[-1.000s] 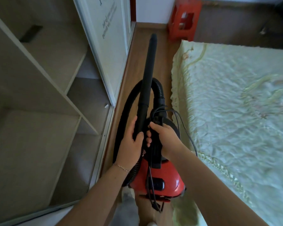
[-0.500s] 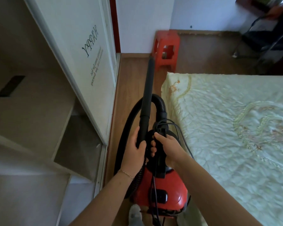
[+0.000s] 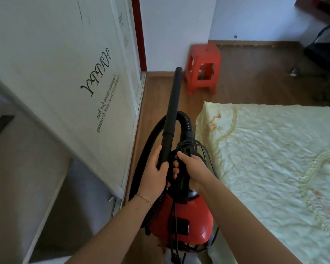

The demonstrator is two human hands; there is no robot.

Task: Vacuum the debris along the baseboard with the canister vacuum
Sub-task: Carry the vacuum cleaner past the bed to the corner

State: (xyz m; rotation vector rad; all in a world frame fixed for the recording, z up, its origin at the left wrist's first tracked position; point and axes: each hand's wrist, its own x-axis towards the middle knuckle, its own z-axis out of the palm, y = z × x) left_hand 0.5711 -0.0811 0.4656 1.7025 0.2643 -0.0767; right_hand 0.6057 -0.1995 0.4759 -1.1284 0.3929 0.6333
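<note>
Hardly moved, my left hand (image 3: 154,169) grips the stiff black plastic wand (image 3: 172,107) mid-frame, my right hand (image 3: 195,169) the black top handle (image 3: 183,195) of the hefty-looking red canister vacuum (image 3: 179,218).

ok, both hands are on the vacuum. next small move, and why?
Probably lower the wand tip to the floor at the baseboard ahead. The left hand grips the wand, the right hand grips the canister vacuum by its handle, and the tip points along the floor strip between wardrobe and bed. No debris is visible from here.
</note>
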